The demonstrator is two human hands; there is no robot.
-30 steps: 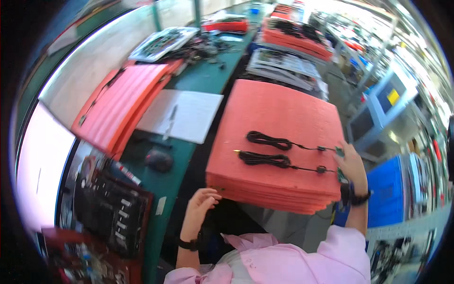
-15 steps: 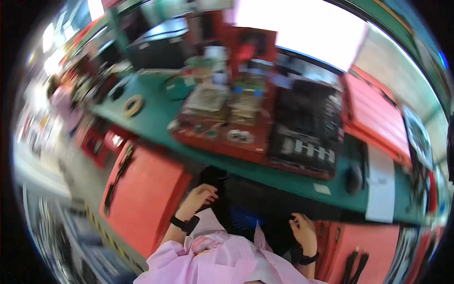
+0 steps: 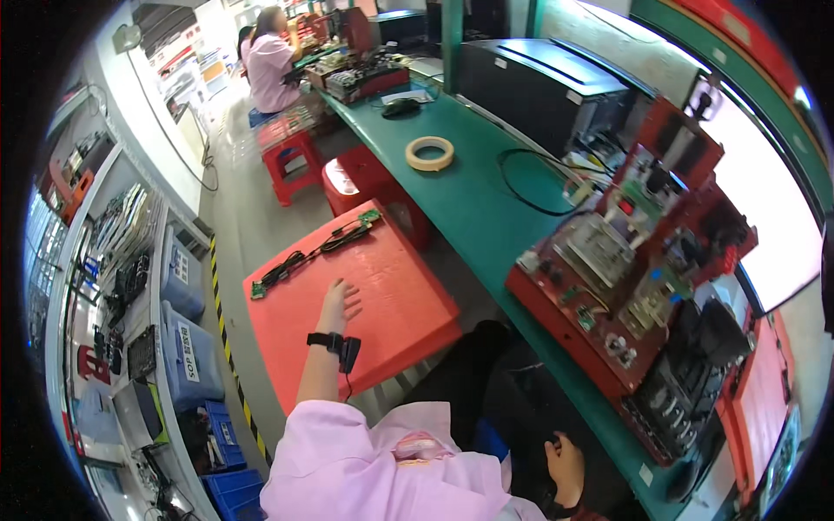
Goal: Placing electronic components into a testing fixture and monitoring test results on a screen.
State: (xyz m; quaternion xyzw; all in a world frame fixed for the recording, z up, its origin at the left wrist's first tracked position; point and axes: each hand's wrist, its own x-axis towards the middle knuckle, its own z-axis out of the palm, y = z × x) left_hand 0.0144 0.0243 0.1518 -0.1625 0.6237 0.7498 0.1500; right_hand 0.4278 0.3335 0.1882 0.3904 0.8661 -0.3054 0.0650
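Observation:
My left hand (image 3: 339, 304) reaches over a stack of pink-red foam sheets (image 3: 395, 286), fingers spread and holding nothing. Just beyond it, a bundled black cable (image 3: 317, 250) with a small green circuit board at each end lies along the foam's far edge. Whether the hand touches the foam, I cannot tell. My right hand (image 3: 566, 469) hangs low by the bench's front edge, its fingers loosely bent and thumb apart, with nothing seen in it. Each wrist wears a black band.
On the green bench (image 3: 486, 226) stand a red test fixture (image 3: 573, 321) with circuit boards, a tape roll (image 3: 430, 154) and a black monitor (image 3: 539, 87). Red stools (image 3: 291, 161) stand on the floor. Shelves with blue bins (image 3: 187, 356) line the left. Another person (image 3: 269, 65) sits farther off.
My view has swung left, bringing the foam stack and shelves into the middle and left. My left hand has gone from beside the foam to above it, fingers opened out.

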